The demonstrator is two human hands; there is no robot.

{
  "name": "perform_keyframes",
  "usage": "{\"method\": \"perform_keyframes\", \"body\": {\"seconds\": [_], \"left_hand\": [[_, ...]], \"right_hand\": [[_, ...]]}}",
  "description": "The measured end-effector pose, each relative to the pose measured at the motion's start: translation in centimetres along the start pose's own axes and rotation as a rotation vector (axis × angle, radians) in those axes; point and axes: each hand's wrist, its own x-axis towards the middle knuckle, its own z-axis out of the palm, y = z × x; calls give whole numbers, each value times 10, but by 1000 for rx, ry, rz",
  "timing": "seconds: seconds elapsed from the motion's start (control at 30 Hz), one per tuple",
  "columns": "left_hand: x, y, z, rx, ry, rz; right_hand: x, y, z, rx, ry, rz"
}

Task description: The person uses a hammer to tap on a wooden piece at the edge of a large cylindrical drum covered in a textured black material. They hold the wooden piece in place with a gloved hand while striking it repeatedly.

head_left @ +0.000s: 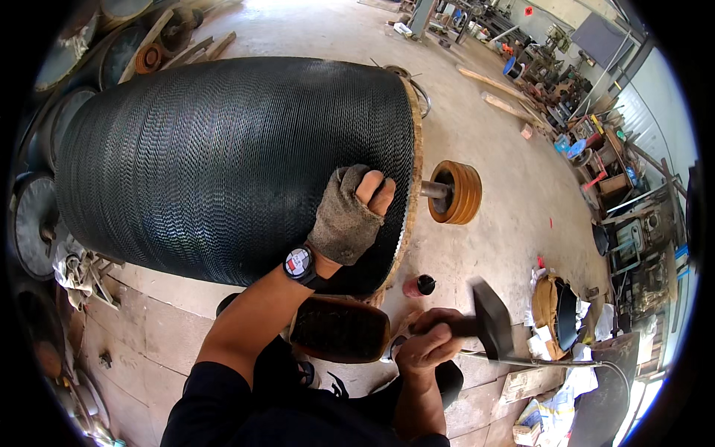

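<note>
We see the big drum (pixel 223 164), wound in black ribbed wire, lying on its side on the concrete floor (pixel 506 186); we judge it heavy, stiff and rough, best steadied near its end rim. Our gloved left hand (pixel 348 216) rests there, its fingers (pixel 376 190) curled against the wire, pinching something too small to tell. Lower right, our right hand (pixel 430 344) wraps its fingers tight round the hammer (pixel 484 320), top-heavy, held at the handle.

Large ribbed drum (pixel 231 164) fills frame centre-left, lying on its side. Grooved pulley (pixel 456 192) on the shaft at its right end. Left hand (pixel 350 212) rests on the drum's right edge. Right hand (pixel 430 346), lower centre, holds hammer (pixel 488 319). Small bottle (pixel 418 285) lies between them.
</note>
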Motion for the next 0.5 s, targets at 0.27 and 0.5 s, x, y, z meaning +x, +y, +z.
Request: {"method": "perform_keyframes", "body": {"seconds": [0.27, 0.5], "left_hand": [[-1, 3, 4, 40, 33, 15], [2, 6, -2, 17, -12, 8]], "right_hand": [[-11, 22, -8, -305, -128, 292], [-7, 52, 0, -692, -274, 64]]}}
